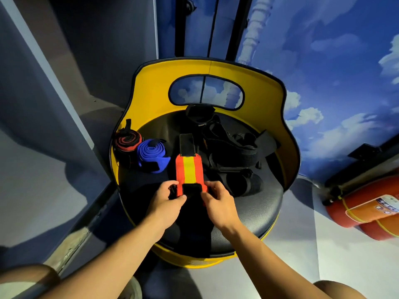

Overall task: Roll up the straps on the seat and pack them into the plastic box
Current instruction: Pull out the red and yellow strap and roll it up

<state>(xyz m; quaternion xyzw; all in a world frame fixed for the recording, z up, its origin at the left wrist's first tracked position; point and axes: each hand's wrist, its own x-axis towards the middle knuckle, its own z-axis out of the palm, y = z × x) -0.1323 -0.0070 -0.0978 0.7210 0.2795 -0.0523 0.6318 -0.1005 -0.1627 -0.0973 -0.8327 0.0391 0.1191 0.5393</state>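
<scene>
An orange strap with a yellow middle stripe lies flat along the black seat cushion, its black far end pointing to the backrest. Both hands pinch its near end, where a black patch shows: my left hand grips the left edge, my right hand the right edge. A rolled blue strap and a rolled black-and-red strap stand at the seat's left rim. A heap of loose black straps covers the seat's back and right. No plastic box is in view.
The seat has a yellow curved backrest with an oval cut-out. An orange-red fire extinguisher lies on the floor at the right. A dark blue wall stands at the left and a sky-painted wall at the right.
</scene>
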